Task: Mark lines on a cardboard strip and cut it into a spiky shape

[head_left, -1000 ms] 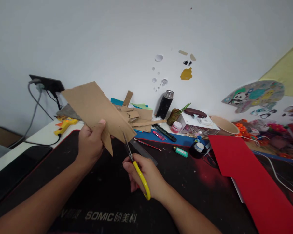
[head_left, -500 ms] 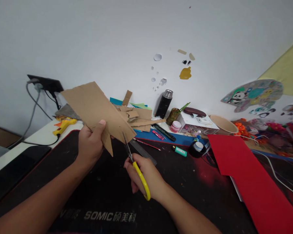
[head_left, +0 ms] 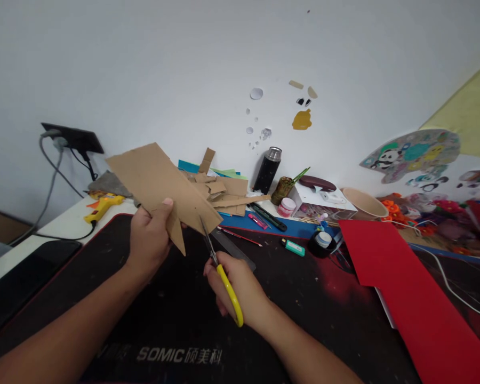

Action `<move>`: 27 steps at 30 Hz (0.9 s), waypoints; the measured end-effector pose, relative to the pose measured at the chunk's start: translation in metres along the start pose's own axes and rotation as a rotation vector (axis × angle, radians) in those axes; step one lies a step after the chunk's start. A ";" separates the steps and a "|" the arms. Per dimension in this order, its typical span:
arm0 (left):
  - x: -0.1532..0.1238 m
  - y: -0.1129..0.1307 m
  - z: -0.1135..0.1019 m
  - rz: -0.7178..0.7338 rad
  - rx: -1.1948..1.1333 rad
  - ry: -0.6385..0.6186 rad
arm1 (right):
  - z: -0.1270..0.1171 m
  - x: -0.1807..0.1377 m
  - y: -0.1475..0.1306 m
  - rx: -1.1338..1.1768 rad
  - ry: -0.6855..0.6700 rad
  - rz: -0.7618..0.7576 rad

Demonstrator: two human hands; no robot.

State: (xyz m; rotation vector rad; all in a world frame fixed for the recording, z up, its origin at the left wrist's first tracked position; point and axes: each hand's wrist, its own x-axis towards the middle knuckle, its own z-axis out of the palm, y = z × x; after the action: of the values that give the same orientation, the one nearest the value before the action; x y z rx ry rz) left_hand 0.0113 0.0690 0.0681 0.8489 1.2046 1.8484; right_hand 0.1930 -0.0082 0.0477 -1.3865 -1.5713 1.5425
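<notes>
A brown cardboard piece (head_left: pixel 164 178) is held up above the dark desk mat, pinched by my left hand (head_left: pixel 150 232) with the thumb on its near face. A pointed flap (head_left: pixel 176 234) of cardboard hangs below that thumb. My right hand (head_left: pixel 238 285) grips yellow-handled scissors (head_left: pixel 230 295). Their blades (head_left: pixel 206 234) point up and away, with the tips at the lower right edge of the cardboard. Whether the far blade lies behind the sheet is hidden.
Cardboard scraps (head_left: pixel 218 188) lie heaped by the wall beside a black flask (head_left: pixel 268 170). A yellow glue gun (head_left: pixel 103 208) rests at the left. A utility knife (head_left: pixel 269 217), a teal lighter (head_left: pixel 293 247) and a red sheet (head_left: pixel 408 288) are on the right.
The cardboard's upper end has dipped slightly and tilted a little. Both hands keep their grips, and the scissors stay at the same edge. The whole view has shifted slightly.
</notes>
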 end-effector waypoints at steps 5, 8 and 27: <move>0.000 0.001 -0.001 -0.007 -0.010 0.006 | -0.005 0.004 0.008 0.009 -0.056 -0.082; -0.001 0.001 -0.002 0.003 -0.005 0.007 | -0.008 0.004 0.009 0.077 -0.083 -0.097; -0.007 0.012 -0.003 0.071 0.033 0.020 | -0.016 -0.002 0.006 0.135 -0.170 -0.165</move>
State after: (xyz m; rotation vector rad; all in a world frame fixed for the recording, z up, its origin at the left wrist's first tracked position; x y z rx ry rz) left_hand 0.0092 0.0581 0.0776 0.9038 1.2345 1.9020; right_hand 0.2097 -0.0047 0.0461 -1.0490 -1.6040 1.6670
